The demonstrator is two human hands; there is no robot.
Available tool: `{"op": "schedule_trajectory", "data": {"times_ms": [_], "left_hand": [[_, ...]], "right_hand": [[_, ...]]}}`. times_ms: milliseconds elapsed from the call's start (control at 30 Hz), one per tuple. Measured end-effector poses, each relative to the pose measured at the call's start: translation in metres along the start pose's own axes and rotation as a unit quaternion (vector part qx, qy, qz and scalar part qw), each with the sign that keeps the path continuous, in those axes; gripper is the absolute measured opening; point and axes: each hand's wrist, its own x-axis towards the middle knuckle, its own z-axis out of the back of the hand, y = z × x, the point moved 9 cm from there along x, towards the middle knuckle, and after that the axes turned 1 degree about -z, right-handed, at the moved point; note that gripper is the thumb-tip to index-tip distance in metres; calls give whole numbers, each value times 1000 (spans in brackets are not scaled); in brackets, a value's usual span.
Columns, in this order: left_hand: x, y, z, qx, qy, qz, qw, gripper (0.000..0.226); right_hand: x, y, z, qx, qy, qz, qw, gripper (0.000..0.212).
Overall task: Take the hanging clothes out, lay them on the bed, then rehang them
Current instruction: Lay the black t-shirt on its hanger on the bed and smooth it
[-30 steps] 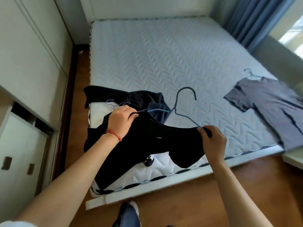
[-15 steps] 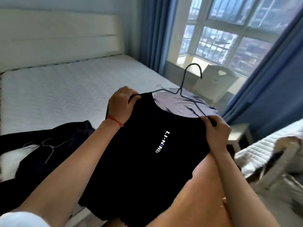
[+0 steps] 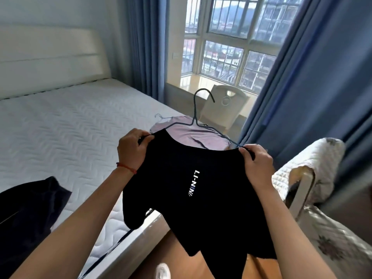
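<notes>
Beside the bed's foot corner, over the wooden floor:

1. Black T-shirt [image 3: 193, 190] – soft matte knit, round neckline, short sleeves; held up in the air, its hem hanging toward the floor. White lettering runs vertically down the chest and reads "LI-NING", the last letters less sharp.
2. Wire hanger [image 3: 198, 119] – thin dark metal, curved hook standing upright above the neckline, sloping arms running into the shirt's shoulders.
3. Left hand [image 3: 131, 150] – fingers curled tight, pinching the shirt's shoulder and the hanger's end; a red string bracelet [image 3: 126, 168] circles the wrist.
4. Right hand [image 3: 256, 160] – fingers curled likewise, gripping the opposite shoulder over the hanger's other end.
5. Bed [image 3: 60, 133] – bare white mattress quilted in a chevron pattern, padded pale headboard with horizontal seams.
6. Grey-lilac garment [image 3: 193, 135] – smooth, slightly creased fabric lying on the mattress behind the black shirt's neckline, with a pale thin hanger hook [image 3: 160, 117] at its collar.
7. Dark garment [image 3: 30, 208] – navy or black cloth lying at the mattress's near left edge.
8. Blue curtains [image 3: 314, 77] – heavy, pleated, framing a gridded window [image 3: 231, 43] with buildings and hills beyond.
9. Pale chair [image 3: 225, 105] – backrest with a ring-shaped metal fitting, near the windowsill.
10. Quilted floral cover [image 3: 314, 166] – draped over furniture at right.
</notes>
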Motion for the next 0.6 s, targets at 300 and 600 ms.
{"op": "schedule_trajectory", "data": {"times_ms": [300, 600], "left_hand": [[64, 90, -109, -7, -5, 89, 996, 11], [128, 140, -150, 38, -25, 128, 991, 11]], "right_hand": [[124, -52, -117, -28, 69, 13, 997, 18], [224, -56, -231, -11, 142, 39, 989, 16]]}}
